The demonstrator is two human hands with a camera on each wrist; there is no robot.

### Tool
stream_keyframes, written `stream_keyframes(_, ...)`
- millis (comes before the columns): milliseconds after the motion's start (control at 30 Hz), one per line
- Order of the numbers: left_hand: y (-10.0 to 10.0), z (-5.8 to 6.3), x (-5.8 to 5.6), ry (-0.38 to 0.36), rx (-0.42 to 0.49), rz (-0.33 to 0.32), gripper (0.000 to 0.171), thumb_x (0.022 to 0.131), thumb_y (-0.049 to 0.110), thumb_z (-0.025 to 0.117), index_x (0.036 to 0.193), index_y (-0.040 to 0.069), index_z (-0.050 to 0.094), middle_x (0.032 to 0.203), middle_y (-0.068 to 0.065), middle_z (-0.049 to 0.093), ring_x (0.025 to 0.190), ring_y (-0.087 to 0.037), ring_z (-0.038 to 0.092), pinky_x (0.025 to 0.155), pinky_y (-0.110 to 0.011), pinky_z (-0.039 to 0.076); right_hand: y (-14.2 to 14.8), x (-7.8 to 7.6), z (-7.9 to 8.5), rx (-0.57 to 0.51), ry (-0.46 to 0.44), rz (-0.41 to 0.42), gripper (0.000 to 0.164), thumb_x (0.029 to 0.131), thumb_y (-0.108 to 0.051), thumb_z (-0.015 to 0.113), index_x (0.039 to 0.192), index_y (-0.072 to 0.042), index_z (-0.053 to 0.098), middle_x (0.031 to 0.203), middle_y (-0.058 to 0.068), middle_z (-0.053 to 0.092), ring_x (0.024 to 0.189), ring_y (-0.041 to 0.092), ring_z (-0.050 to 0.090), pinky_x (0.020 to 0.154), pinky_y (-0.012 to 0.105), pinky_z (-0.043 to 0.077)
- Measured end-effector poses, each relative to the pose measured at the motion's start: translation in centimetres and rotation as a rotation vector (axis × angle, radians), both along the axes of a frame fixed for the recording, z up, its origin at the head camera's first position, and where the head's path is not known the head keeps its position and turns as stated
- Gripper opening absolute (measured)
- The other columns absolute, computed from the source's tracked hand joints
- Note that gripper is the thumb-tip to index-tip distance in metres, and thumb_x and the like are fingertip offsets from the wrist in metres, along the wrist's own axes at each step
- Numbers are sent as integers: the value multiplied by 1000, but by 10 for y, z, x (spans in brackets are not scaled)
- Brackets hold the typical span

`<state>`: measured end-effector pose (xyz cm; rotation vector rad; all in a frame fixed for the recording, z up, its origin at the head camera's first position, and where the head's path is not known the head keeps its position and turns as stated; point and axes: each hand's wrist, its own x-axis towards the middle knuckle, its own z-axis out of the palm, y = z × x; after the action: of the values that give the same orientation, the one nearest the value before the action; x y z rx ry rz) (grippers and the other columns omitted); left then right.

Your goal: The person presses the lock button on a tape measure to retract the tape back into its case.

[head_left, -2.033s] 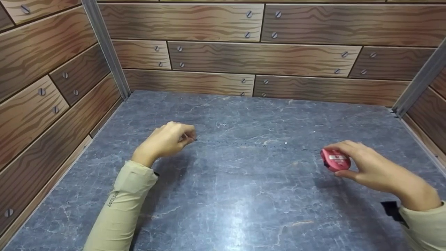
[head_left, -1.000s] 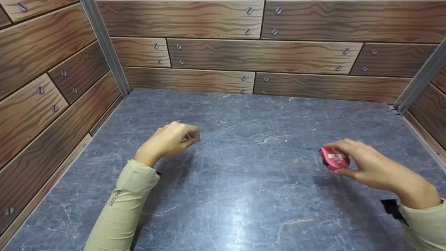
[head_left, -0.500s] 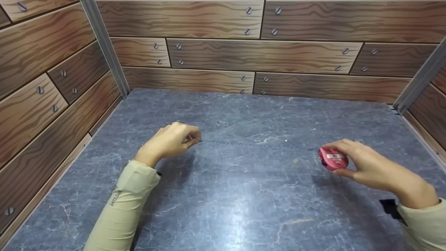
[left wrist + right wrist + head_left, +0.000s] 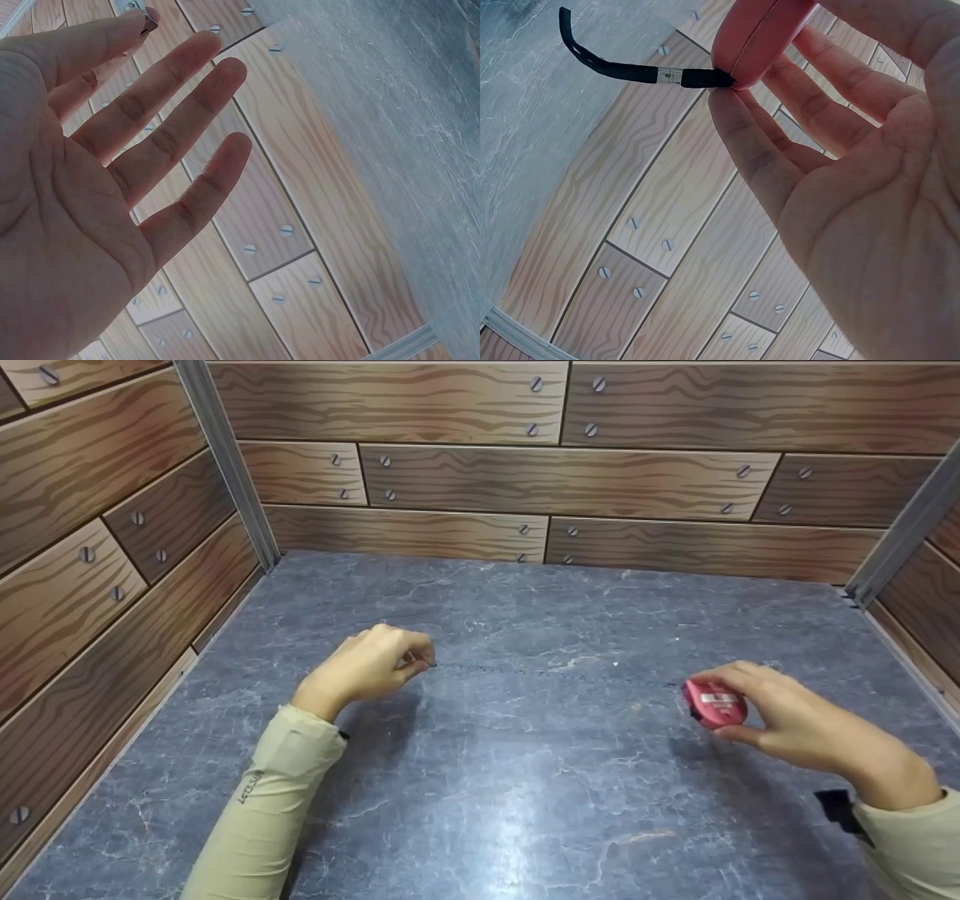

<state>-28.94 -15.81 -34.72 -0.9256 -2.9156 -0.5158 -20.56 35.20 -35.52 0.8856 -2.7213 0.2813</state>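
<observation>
Walls printed with brown wooden planks and grey screw heads (image 4: 480,480) rise at the back and on both sides. They border a flat, dark blue-grey tabletop with pale marble veining (image 4: 480,825). Grey metal posts (image 4: 225,457) stand in the two far corners. Pale green fabric sleeves (image 4: 259,795) cover the person's forearms.

The left hand (image 4: 367,664) and the right hand (image 4: 802,727) are well apart, both bent inward. The right hand grasps a rounded pink tape measure case (image 4: 716,703), its thumb on the near edge and its fingers along the far one; the case lies between them, in front of the palm. Between the hands runs the thin tape (image 4: 525,671), seen as little more than a faint dotted line; its height above the tabletop is hard to tell.

A black woven cord (image 4: 622,73) curves away from the case, and a white printed label (image 4: 718,698) marks the case's upper face.

Smallest is the silvery metal tab (image 4: 135,6) at the tape's end, pinched between the left thumb and forefinger at their tips, while the other three left fingers spread loosely below.
</observation>
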Motion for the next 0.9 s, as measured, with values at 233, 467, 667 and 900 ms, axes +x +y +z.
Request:
stream_keyframes(233,0,-2,3,2,3,-17,7,103,18,70,103,20,76,109,-1,82,106,-23,78,91,-52,64,-1,1,-2,5,-25,-9,65,78,-13,94,137,-11,67,125,6,73,110,23,67,90,47,56)
stream_keyframes(467,2,-2,5,18,5,-33,6,103,18,70,103,19,76,109,-2,82,106,-23,79,90,-52,64,-2,2,-1,6,-22,-5,66,78,-13,94,137,-11,67,126,7,73,110,25,68,90,50,57)
stream_keyframes(667,3,0,4,22,10,-40,6,103,18,70,103,19,76,108,-1,82,105,-22,79,90,-51,64,-3,1,1,4,-13,4,66,78,-13,95,138,-11,67,126,6,73,110,23,68,89,47,57)
stream_keyframes(900,4,1,2,20,2,-49,7,104,17,69,104,19,76,108,0,82,105,-21,79,91,-49,64,-4,0,1,5,19,25,66,77,-13,95,136,-10,68,125,5,74,109,21,68,88,44,57)
